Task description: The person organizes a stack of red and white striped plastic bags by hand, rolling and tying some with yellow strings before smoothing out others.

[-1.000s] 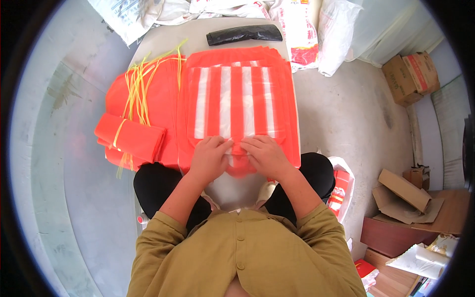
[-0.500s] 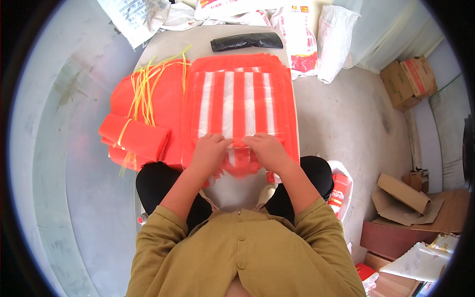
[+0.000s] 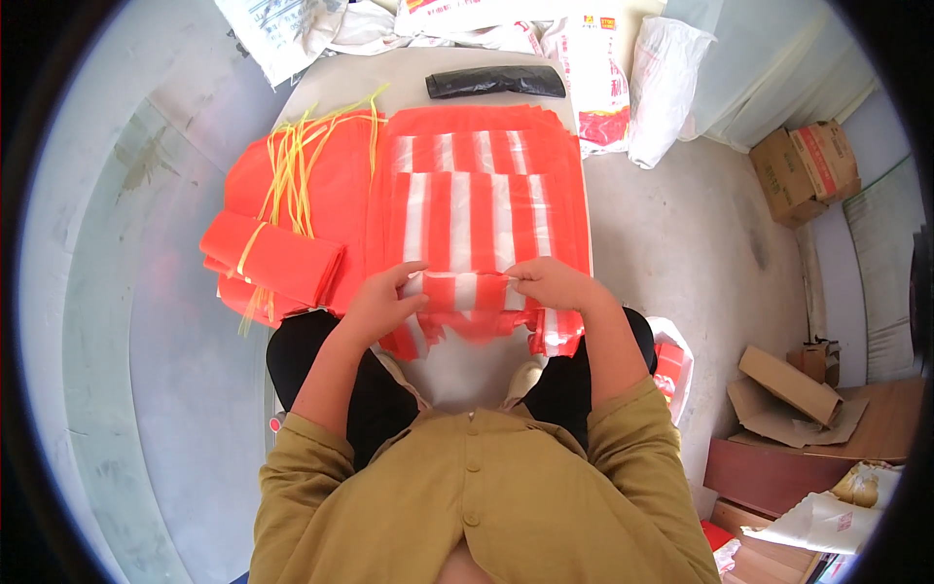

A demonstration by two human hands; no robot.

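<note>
Left hand and right hand pinch striped plastic at opposite ends, likely to keep it straight. Red bundle left of grip.

Scuffed grey floor, pale wall

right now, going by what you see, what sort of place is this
Probably a small packing workroom or storeroom: striped plastic is piled on a table, a red bundle tied with yellow lies to its left, and cardboard boxes stand off to the right.
</note>
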